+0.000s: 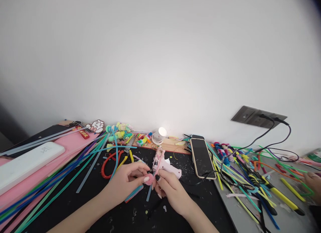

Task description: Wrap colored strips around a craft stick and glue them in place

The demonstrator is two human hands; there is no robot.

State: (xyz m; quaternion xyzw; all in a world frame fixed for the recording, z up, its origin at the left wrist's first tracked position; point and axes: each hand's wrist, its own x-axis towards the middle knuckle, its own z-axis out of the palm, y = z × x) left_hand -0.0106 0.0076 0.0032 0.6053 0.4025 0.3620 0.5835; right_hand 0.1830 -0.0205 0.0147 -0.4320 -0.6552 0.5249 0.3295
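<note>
My left hand (131, 176) is closed, pinching a small round pink coil (148, 179) that looks like wound pipe cleaner. Meeting it from the other side is my right hand (168, 187), its fingers closed on a pink pipe cleaner (159, 163) whose free end points up and away. Whether this strip joins the coil is hidden by the fingers. Just behind the hands lies a pale pink glue gun (173, 169) on the black mat (200, 206). Red-handled scissors (106, 167) and yellow-handled pliers (122, 162) lie left of it.
Long pipe cleaners (67, 162) cover the left, near a white box-shaped device (32, 164). A white paper cup (159, 136) stands by the wall. A phone (202, 157) lies at right, before black-and-yellow pliers (276, 192). Another person's hand (312, 182) is at the far right.
</note>
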